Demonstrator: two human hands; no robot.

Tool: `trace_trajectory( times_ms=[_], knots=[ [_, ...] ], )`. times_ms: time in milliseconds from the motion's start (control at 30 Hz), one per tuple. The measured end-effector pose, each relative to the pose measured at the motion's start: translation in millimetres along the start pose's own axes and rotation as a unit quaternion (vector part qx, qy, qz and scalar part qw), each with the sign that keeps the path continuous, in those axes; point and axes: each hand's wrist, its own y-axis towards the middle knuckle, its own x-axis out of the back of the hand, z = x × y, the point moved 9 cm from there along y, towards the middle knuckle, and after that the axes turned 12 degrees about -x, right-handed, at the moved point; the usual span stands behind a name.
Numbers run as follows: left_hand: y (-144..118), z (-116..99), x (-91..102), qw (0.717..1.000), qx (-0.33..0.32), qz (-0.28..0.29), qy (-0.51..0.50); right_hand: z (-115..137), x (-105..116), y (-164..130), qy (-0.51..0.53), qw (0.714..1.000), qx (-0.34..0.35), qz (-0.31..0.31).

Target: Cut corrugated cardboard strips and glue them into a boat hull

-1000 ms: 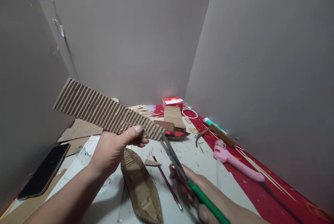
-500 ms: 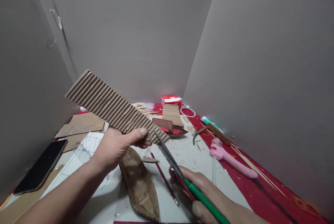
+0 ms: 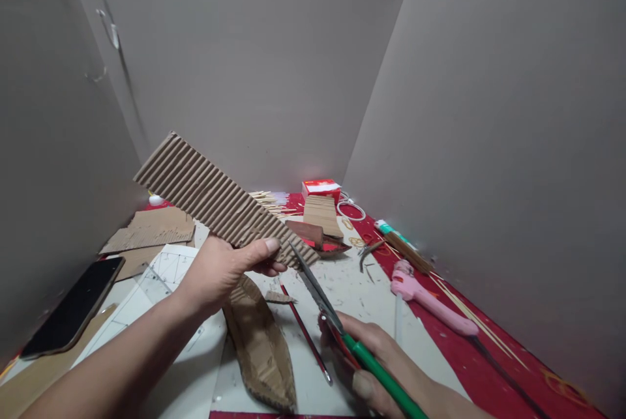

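Note:
A strip of corrugated cardboard (image 3: 205, 194), its ridges bare, slants down from upper left to the middle. My left hand (image 3: 229, 269) pinches its lower part, thumb on top. Scissors (image 3: 337, 321) with a green handle are gripped in my right hand (image 3: 381, 354). Their blades meet the strip's lower right end, just beyond my left thumb. Below the hands lies a boat-shaped cardboard piece (image 3: 261, 347) with raised edges. A red and black pencil (image 3: 308, 334) and a small cardboard scrap (image 3: 280, 298) rest beside it.
A small brown boat model (image 3: 317, 240) stands behind the strip, near a red box (image 3: 320, 188). At right are a pink glue gun (image 3: 430, 302) and thin sticks (image 3: 479, 321). A phone (image 3: 73, 308), cardboard sheets (image 3: 151, 230) and drawn paper (image 3: 166, 269) lie at left.
The strip's far upper end has shifted slightly right. Both hands keep nearly the same place, with the scissors still at the strip's lower end. The view has moved a little.

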Motion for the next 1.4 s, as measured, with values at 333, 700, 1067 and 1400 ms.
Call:
trace_trajectory(
  times_ms=[333,700,1067,1400],
  knots=[
    [0,4,-2.2,1.000,0.011,0.003,-0.012,2,-4,1,0.020,1.000,0.007,0.003],
    [1,8,-1.6,1.000,0.024,-0.005,-0.012,-14,-6,0,0.003,1.000,-0.009,-0.017],
    [-13,23,-17.2,0.997,0.064,-0.006,-0.031,-1,5,-2,-0.029,0.997,0.020,-0.074],
    [-10,16,-15.2,0.999,0.025,0.002,-0.047,-3,2,-2,-0.005,0.998,0.011,-0.069]
  ],
)
